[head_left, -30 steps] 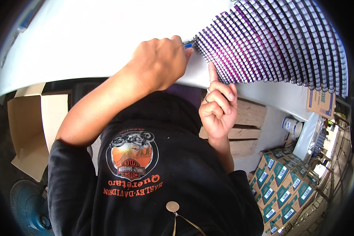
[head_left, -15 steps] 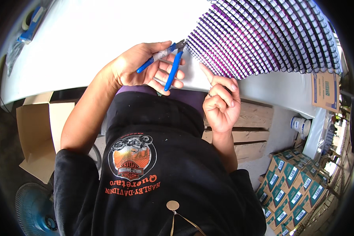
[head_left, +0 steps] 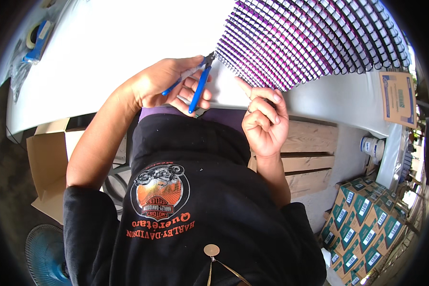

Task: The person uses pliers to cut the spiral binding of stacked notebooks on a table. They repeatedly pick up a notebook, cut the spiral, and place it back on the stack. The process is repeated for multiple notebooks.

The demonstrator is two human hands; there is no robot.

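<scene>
One pair of blue-handled pliers [head_left: 200, 90], grasped loosely in the left hand [head_left: 159, 82], handles spread, fingers partly extended, tips at the near-left corner of the mesh. One black-and-purple mesh [head_left: 295, 40], at the right of the white table [head_left: 105, 62]. One right hand [head_left: 267, 119], forefinger extended near the mesh's edge, others curled; contents, cannot tell.
</scene>
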